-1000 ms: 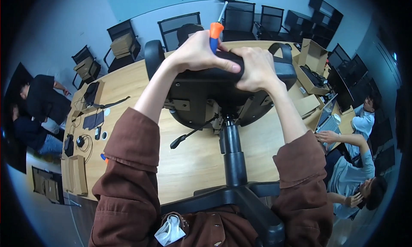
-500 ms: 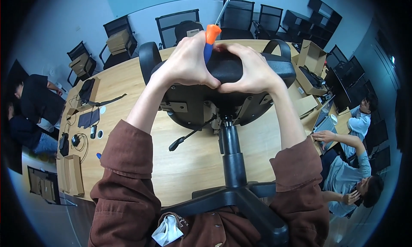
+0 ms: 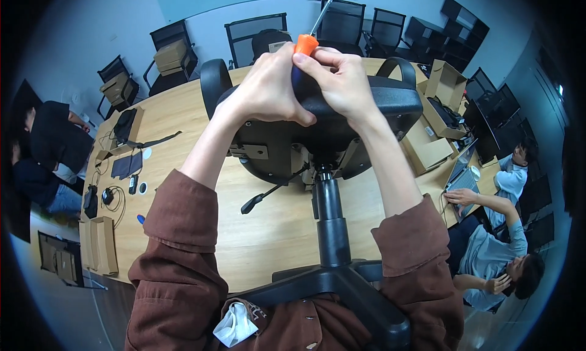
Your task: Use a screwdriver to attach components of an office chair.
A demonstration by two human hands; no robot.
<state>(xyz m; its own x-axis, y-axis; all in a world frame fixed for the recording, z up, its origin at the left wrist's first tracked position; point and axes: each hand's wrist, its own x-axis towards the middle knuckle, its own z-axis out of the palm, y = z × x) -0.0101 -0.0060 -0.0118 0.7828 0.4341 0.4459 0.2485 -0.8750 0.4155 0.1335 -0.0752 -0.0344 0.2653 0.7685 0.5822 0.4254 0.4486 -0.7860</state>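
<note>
A screwdriver [image 3: 306,44] with an orange and blue handle stands between my hands, its metal shaft slanting up and away. My left hand [image 3: 262,88] is wrapped around the blue part of the handle, which it partly hides. With thumb and fingers my right hand [image 3: 345,85] pinches the handle at its orange part. Both hands are over the front edge of a black office chair seat [image 3: 394,99], tipped so its underside faces me. Below hang a lever [image 3: 259,199] and the gas-lift column [image 3: 331,223], running down to the star base [image 3: 366,296] close to my body.
Behind the chair spreads a large wooden table [image 3: 183,149]. Cables, a dark bag [image 3: 125,126] and an open cardboard box [image 3: 101,244] lie on its left. More boxes [image 3: 445,94] and a laptop [image 3: 464,179] are at right. Several people sit or stand at both sides.
My right hand has left the seat's front edge and moved up and left to the screwdriver, closing on its orange part. My left hand stays in nearly the same place.
</note>
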